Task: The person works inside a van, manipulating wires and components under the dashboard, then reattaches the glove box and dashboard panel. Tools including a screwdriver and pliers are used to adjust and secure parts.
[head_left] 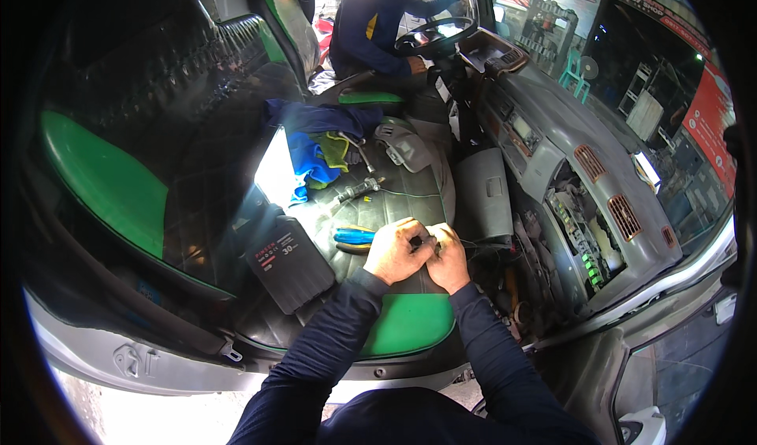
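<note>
Over the black and green seat (406,323), my left hand (394,252) and my right hand (446,260) meet with fingers closed around something small and dark that I cannot make out. A thin wire (493,245) runs near my right hand. Blue-handled pliers (355,237) lie just left of my left hand, beside a black plastic case (288,264). Farther forward lie a cylindrical tool (355,191), a metal tool (364,157), blue and yellow-green cloths (307,157) and a grey plastic piece (402,147). A bright glare hides part of the seat's left side.
A person (367,31) in dark clothing sits at the steering wheel (434,39), across the cab. At right are the grey dashboard (552,137), a glove box (481,197) and an opened panel with exposed green parts (583,252). A seatbelt buckle (231,353) lies at lower left.
</note>
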The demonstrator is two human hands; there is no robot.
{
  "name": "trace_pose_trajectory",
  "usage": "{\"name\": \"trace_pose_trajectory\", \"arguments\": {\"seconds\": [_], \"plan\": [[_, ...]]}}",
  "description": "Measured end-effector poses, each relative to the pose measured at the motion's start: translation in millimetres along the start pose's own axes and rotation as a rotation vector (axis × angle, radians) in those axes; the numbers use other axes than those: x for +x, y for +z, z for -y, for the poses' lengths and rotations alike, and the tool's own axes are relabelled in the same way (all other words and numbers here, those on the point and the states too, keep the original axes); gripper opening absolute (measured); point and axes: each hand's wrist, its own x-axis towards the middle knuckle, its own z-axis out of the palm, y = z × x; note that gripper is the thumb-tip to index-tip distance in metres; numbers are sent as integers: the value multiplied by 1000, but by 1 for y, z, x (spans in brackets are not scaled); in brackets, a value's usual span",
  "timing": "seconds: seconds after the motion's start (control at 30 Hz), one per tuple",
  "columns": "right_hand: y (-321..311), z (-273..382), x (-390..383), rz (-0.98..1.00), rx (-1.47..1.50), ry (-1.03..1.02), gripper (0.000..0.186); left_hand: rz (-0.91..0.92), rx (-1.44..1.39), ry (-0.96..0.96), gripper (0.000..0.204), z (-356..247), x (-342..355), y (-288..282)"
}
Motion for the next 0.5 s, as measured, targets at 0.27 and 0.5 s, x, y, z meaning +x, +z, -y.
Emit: {"name": "trace_pose_trajectory", "arguments": {"seconds": [0.27,0.5], "plan": [[-1,5,1,-9,20,19,19,-34,76,75,16,-1,-1,-1],[-2,11,0,-53,50,42,21,-240,278,171,15,-2,3,-2]]}}
